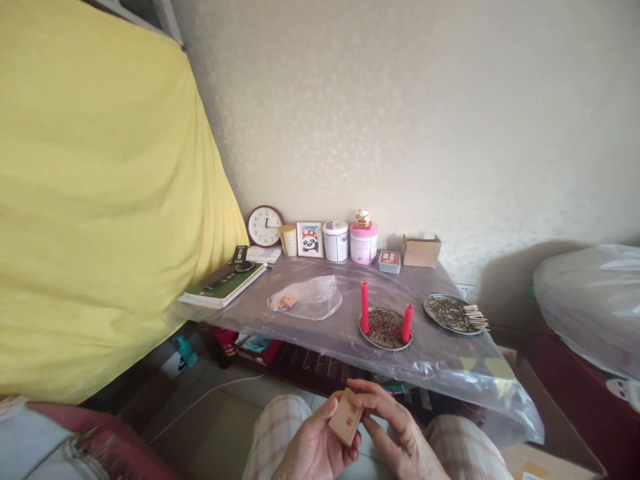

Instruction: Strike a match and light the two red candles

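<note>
Above my lap, my left hand [316, 437] is closed around a small tan matchbox [346, 419] with red printing on its face. My right hand [395, 420] has its fingertips on the upper right end of the same box, and its thumb is near the box's side. On the table beyond, two red candles [365, 308] of different heights stand on a round metal plate [374, 344] covered in dark bits. Right of it, a second metal plate [435, 299] holds many burnt matchsticks, with pale ones [474, 317] bunched at its right edge.
A plastic sheet covers the table [310, 340]. A clear plastic bag [320, 300] with a tan box inside lies left of the candles. Books [225, 283], a clock [265, 225], tubs [335, 241] and a cardboard box [421, 251] line the back. A yellow cloth [100, 200] hangs left.
</note>
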`<action>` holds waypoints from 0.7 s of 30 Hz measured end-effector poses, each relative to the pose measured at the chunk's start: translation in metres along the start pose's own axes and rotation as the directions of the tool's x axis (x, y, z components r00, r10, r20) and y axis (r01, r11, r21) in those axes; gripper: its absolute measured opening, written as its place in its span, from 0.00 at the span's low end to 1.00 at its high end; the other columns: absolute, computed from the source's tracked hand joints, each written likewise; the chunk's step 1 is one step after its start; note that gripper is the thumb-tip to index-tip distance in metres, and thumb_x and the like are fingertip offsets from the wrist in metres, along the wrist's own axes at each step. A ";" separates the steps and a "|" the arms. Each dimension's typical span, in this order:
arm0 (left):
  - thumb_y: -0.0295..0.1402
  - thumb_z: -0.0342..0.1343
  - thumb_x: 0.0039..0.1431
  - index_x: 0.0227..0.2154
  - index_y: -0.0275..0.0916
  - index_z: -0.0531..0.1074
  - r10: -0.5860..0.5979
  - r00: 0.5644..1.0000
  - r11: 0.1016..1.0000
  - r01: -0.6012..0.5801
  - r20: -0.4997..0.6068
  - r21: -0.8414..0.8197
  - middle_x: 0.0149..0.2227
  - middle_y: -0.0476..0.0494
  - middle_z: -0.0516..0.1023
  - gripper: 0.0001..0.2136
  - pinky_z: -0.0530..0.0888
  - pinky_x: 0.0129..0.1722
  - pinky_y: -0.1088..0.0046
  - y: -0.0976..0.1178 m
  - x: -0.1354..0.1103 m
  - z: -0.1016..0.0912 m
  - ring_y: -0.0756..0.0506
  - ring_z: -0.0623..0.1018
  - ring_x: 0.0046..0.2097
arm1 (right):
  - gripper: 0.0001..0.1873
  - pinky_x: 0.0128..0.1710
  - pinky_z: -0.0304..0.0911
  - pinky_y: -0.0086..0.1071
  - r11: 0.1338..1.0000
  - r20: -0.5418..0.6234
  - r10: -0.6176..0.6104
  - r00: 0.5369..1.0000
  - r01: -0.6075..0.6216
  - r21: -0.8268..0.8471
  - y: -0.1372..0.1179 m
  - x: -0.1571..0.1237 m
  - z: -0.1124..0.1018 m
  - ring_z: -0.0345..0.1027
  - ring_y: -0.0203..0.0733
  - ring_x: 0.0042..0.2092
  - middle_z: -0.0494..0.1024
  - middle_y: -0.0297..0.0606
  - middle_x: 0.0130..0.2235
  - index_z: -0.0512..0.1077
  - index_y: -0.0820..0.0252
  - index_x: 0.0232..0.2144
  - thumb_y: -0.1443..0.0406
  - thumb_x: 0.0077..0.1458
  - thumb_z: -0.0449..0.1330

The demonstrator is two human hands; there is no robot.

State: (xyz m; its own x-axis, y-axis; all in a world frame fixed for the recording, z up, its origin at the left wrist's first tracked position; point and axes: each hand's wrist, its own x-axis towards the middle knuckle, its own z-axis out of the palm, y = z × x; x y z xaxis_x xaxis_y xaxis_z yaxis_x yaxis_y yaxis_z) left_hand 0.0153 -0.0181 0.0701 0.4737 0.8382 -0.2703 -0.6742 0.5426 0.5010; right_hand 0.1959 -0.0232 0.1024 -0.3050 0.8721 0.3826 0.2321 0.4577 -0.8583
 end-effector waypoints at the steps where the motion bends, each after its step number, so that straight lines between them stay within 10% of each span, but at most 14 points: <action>1: 0.40 0.68 0.54 0.38 0.38 0.81 0.005 1.000 0.999 -0.005 0.004 -0.035 0.34 0.41 0.84 0.13 0.75 0.30 0.71 0.001 -0.001 0.003 0.46 0.81 0.31 | 0.14 0.57 0.69 0.45 1.000 -0.010 0.014 1.000 -0.014 -0.001 -0.001 0.000 0.001 0.71 0.52 0.59 0.74 0.45 0.59 0.77 0.46 0.49 0.57 0.65 0.57; 10: 0.35 0.68 0.54 0.41 0.43 0.81 0.191 0.973 0.981 -0.187 0.126 -0.043 0.38 0.45 0.83 0.11 0.74 0.36 0.76 0.008 -0.006 0.034 0.46 0.79 0.41 | 0.22 0.61 0.63 0.48 0.996 -0.062 0.038 0.997 -0.043 -0.081 -0.001 -0.001 0.013 0.64 0.54 0.64 0.68 0.45 0.64 0.72 0.46 0.56 0.57 0.59 0.63; 21: 0.37 0.66 0.57 0.43 0.47 0.81 0.214 0.974 0.973 -0.206 0.076 -0.101 0.40 0.46 0.84 0.11 0.76 0.39 0.70 0.002 -0.003 0.027 0.44 0.80 0.41 | 0.23 0.63 0.62 0.46 1.000 -0.077 -0.005 0.997 0.003 -0.016 -0.005 -0.002 0.017 0.59 0.53 0.66 0.66 0.43 0.66 0.70 0.47 0.59 0.59 0.62 0.61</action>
State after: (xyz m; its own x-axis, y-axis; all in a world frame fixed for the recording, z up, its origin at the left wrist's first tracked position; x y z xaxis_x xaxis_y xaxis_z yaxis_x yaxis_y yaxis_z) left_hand 0.0280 -0.0208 0.0937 0.3601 0.9282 -0.0940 -0.8111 0.3613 0.4599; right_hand 0.1800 -0.0299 0.1002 -0.2336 0.8808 0.4120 0.2460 0.4634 -0.8513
